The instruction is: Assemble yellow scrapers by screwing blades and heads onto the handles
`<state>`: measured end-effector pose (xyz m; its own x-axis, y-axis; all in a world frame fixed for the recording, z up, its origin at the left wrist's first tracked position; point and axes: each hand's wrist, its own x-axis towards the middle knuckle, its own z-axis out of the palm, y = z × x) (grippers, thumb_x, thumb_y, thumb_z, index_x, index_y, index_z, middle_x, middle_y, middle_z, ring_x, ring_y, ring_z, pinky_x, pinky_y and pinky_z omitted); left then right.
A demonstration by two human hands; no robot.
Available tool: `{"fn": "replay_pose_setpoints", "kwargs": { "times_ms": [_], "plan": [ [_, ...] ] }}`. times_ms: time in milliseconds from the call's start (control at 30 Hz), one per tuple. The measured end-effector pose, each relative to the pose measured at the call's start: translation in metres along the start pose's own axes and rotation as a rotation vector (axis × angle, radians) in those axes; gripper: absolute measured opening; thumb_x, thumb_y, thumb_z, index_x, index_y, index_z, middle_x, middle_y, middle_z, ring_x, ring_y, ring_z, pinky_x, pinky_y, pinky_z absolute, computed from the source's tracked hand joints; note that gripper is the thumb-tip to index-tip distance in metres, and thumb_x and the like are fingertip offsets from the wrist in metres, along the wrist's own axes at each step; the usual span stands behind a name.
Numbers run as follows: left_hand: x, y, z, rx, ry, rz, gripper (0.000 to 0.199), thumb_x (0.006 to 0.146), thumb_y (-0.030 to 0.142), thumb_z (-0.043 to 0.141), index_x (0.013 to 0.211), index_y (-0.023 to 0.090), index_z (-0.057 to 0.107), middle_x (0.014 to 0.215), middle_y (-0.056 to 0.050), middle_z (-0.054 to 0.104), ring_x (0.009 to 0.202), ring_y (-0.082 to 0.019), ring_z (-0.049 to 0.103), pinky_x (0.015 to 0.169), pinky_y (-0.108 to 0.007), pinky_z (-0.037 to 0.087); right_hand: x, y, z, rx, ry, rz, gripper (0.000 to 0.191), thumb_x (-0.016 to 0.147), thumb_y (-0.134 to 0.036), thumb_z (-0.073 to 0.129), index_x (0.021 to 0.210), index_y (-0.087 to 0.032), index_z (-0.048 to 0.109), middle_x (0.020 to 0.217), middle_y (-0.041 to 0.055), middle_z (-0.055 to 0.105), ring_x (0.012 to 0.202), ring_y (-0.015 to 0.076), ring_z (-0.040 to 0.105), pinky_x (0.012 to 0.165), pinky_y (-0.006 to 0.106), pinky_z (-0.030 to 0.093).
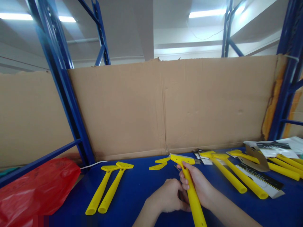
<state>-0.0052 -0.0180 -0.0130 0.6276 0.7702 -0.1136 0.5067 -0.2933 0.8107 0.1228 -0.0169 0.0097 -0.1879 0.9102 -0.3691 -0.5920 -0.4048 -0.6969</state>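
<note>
A yellow scraper [193,201] with a long round handle and a wide flat head is in my right hand [197,181]. The fingers wrap the handle just below the head, which points away from me, and a pale blade edge shows along its far side. My left hand [167,194] is curled beside the handle, on its left. Its fingertips are partly hidden, so whatever they hold cannot be made out. A thin dark piece shows just above the right hand's fingers, too small to name. Beyond the hands, loose yellow blade covers [158,166] lie on the blue tabletop [137,189].
Two yellow scrapers [113,187] lie at left, beside a red plastic bag [42,189]. More scrapers [233,173] lie at right among a cardboard piece [257,157] and black-and-white packages [262,179]. A cardboard wall [132,110] stands behind, between blue rack posts [71,104].
</note>
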Motion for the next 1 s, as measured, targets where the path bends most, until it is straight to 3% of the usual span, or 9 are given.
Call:
{"fn": "replay_pose_setpoints", "kwargs": {
  "times_ms": [367, 500, 667, 833, 1000],
  "plan": [
    [-0.001, 0.0, 0.0, -0.013, -0.044, 0.013, 0.016, 0.06, 0.012, 0.064, 0.073, 0.015, 0.072, 0.069, 0.0, 0.067, 0.058, -0.012, 0.054, 0.055, -0.021, 0.039, 0.002, 0.001, 0.0, -0.048, 0.007, -0.035, 0.021, 0.092, -0.029, 0.042, 0.082, -0.015, 0.054, 0.041, -0.0054, 0.048, 0.028, 0.0043, 0.034, 0.03, 0.014, 0.025],
    [-0.001, -0.003, -0.007, -0.092, -0.001, -0.032, 0.014, 0.058, 0.017, 0.07, 0.071, 0.015, 0.072, 0.065, 0.001, 0.065, 0.058, -0.011, 0.053, 0.055, -0.021, 0.038, 0.001, 0.003, 0.0, -0.082, 0.01, -0.057, 0.019, 0.091, -0.03, 0.042, 0.084, -0.016, 0.053, 0.04, -0.0056, 0.049, 0.028, 0.0049, 0.033, 0.03, 0.015, 0.026],
    [-0.003, -0.004, -0.027, -0.343, 0.187, 0.022, 0.013, 0.059, 0.024, 0.073, 0.068, 0.015, 0.07, 0.069, 0.0, 0.067, 0.062, -0.012, 0.056, 0.063, -0.024, 0.041, 0.0, 0.004, 0.001, -0.171, 0.021, -0.091, 0.019, 0.091, -0.028, 0.041, 0.084, -0.016, 0.053, 0.039, -0.0055, 0.048, 0.028, 0.0059, 0.035, 0.031, 0.016, 0.026],
    [-0.002, -0.007, -0.043, -0.385, 0.628, 0.091, 0.016, 0.06, 0.029, 0.073, 0.067, 0.016, 0.07, 0.067, -0.002, 0.067, 0.067, -0.015, 0.057, 0.068, -0.027, 0.042, 0.0, 0.006, 0.001, -0.243, 0.023, -0.064, 0.019, 0.091, -0.03, 0.041, 0.083, -0.017, 0.052, 0.042, -0.0056, 0.049, 0.03, 0.0052, 0.036, 0.032, 0.015, 0.026],
    [0.004, -0.012, -0.043, -0.442, 0.825, 0.094, 0.016, 0.058, 0.03, 0.073, 0.065, 0.016, 0.071, 0.068, -0.003, 0.068, 0.069, -0.017, 0.059, 0.07, -0.028, 0.044, 0.002, 0.014, -0.001, -0.317, -0.001, -0.065, 0.019, 0.091, -0.032, 0.041, 0.087, -0.017, 0.052, 0.043, -0.0059, 0.049, 0.03, 0.0056, 0.037, 0.032, 0.016, 0.027]
  ]
}}
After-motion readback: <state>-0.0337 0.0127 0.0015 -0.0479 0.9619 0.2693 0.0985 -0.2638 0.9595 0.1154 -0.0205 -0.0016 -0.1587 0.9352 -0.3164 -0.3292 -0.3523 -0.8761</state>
